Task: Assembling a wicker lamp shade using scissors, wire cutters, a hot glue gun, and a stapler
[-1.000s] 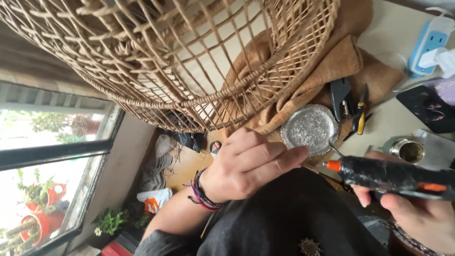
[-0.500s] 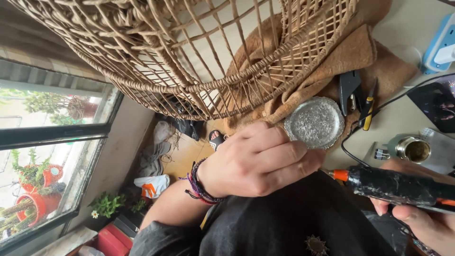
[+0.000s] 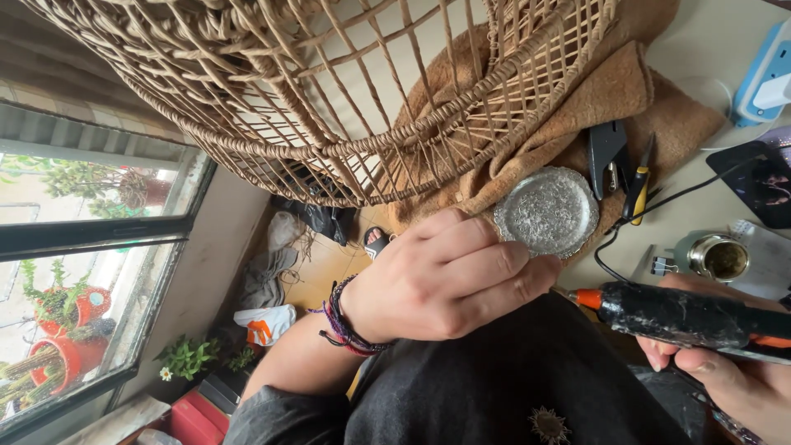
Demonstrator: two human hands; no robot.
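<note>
Head view: left hand (image 3: 441, 280), fingers curled, touches the round embossed silver metal dish (image 3: 546, 212) beneath the woven rattan basket (image 3: 329, 99); right hand (image 3: 733, 371) grips a black, orange-tipped glue gun (image 3: 676, 315).

Left hand (image 3: 445, 280) loosely curled, knuckles up, fingers folded toward the right, fingertips (image 3: 540, 272) just below the round silver dish (image 3: 546, 212), index finger touching its rim. Wrist wrapped in dark braided bands, forearm bare, running down and left away from the dish into a dark sleeve. Right hand (image 3: 725, 371) low and to the right of the dish, fingers closed around the black glue gun (image 3: 684, 317), orange nozzle aimed left toward the left hand's fingertips.
</note>
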